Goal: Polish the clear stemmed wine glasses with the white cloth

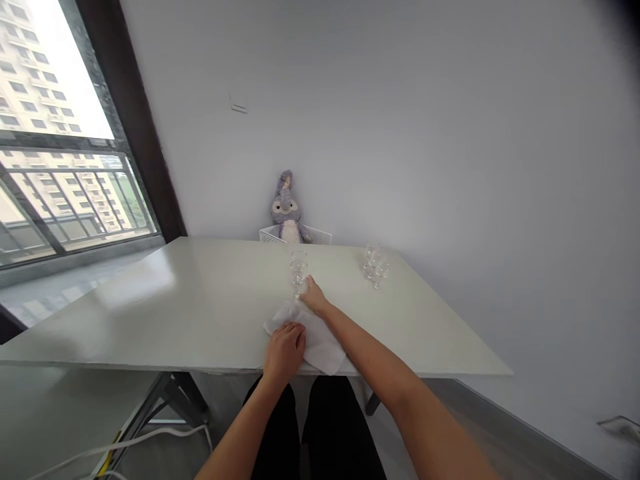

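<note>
Resting on white cloth [324, 345], left hand [286, 345] curled, right hand [314, 298] beside clear glass [299, 267], both grips unclear.

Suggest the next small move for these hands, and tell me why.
Probably the right hand should secure the clear glassware near its base: it is right there, while the left hand rests on the white cloth just in front.
</note>
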`<state>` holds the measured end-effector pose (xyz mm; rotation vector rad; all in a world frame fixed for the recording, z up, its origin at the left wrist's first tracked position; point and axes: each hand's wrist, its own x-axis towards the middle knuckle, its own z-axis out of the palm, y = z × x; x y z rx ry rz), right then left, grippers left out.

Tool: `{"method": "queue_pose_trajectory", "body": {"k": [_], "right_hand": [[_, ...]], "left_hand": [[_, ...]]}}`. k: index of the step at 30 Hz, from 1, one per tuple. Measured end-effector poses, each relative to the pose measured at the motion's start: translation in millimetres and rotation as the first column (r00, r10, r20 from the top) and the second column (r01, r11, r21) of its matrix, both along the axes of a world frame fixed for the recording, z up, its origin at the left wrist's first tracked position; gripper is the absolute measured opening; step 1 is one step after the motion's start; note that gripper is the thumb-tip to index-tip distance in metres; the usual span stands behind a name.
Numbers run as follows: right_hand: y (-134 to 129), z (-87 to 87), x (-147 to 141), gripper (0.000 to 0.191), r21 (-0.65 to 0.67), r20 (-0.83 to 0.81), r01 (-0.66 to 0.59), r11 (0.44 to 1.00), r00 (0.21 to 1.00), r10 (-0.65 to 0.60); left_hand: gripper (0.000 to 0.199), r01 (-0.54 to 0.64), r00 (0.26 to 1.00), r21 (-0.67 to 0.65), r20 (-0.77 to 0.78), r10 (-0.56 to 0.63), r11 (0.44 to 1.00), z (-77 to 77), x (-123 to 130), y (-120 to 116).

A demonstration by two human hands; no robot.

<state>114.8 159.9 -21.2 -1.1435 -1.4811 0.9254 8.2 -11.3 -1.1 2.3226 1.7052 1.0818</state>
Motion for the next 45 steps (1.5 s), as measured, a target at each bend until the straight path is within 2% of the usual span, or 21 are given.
{"method": "queue_pose_trajectory", "body": {"k": [2,5,8,10,12,16,19,22,27,34,45], "right_hand": [[-9,-5.1,16,0.063,-0.033,-0.009,0.138,0.99,0.99,-0.138],[-27,-12.0,68,0.051,-0.053,-0.048,0.321,0.946,0.945,-0.324],[-42,-12.4,139,0.046,-0.072,-0.081,0.536,0.841,0.838,-0.54],[-46,-8.1,184,0.05,-0.083,-0.093,0.615,0.785,0.779,-0.62],[-42,-1.8,217,0.058,-0.099,-0.093,0.619,0.779,0.773,-0.627],[-16,9.0,247,0.081,-0.149,-0.128,0.427,0.892,0.886,-0.446],[10,11.1,248,0.088,-0.149,-0.19,0.316,0.937,0.921,-0.34],[30,9.6,244,0.085,-0.129,-0.268,0.252,0.959,0.922,-0.279],[44,8.2,237,0.079,-0.157,-0.343,0.18,0.971,0.912,-0.225],[40,11.5,206,0.077,-0.163,-0.366,0.108,0.981,0.916,-0.162],[22,10.0,113,0.083,-0.153,-0.38,-0.086,0.984,0.925,0.021]], "left_hand": [[0.025,-0.007,1.0,-0.002,-0.003,0.007,1.0,-0.4,0,0],[0.025,-0.013,1.0,0.004,-0.016,0.014,1.0,-0.8,0,0],[0.026,-0.02,0.999,0.011,-0.03,0.02,1.0,-0.4,1,-1],[0.026,-0.025,0.999,0.007,-0.042,0.025,1.0,0.7,1,-1],[0.026,-0.03,0.998,0.0,-0.051,0.03,1.0,2.3,1,-2],[0.027,-0.032,0.997,-0.022,-0.066,0.03,0.999,5.2,2,-3],[0.026,-0.027,0.997,-0.034,-0.074,0.024,0.999,5.2,2,-3],[0.025,-0.026,0.997,-0.023,-0.071,0.024,0.999,3.8,2,-2],[0.024,-0.027,0.998,-0.019,-0.055,0.026,0.999,1.0,2,0],[0.024,-0.024,0.998,-0.025,-0.052,0.023,0.999,3.1,3,-1],[0.025,-0.015,0.998,-0.037,-0.055,0.013,0.999,3.3,3,-3]]}}
